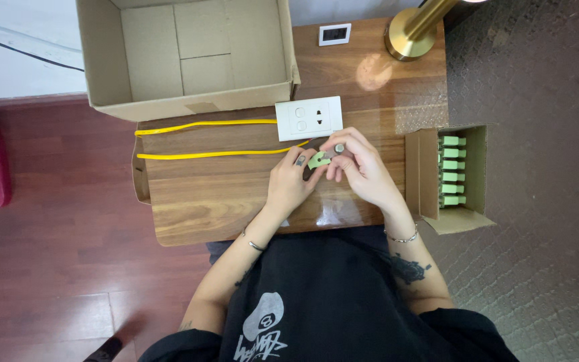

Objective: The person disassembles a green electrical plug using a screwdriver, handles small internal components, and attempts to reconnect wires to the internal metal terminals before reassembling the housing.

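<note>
Green plastic is getting all the attention at a small wooden table [222,201], where a seated person is working a pale green connector [317,159] just below the white wall-socket plate [308,118]. The left hand [289,181] is pinching the connector's near side, fingers closed on it, while the right hand [356,164] is gripping its far end, where a small grey cap is showing. A yellow cable [202,155] is looping out left of the socket plate, its lower run ending at the hands. By the look of it, this piece is only part-way fitted. Right of the plate, a small carton [467,167] is holding a row of matching green connectors, while a large brown box [189,53] above it is standing open.
</note>
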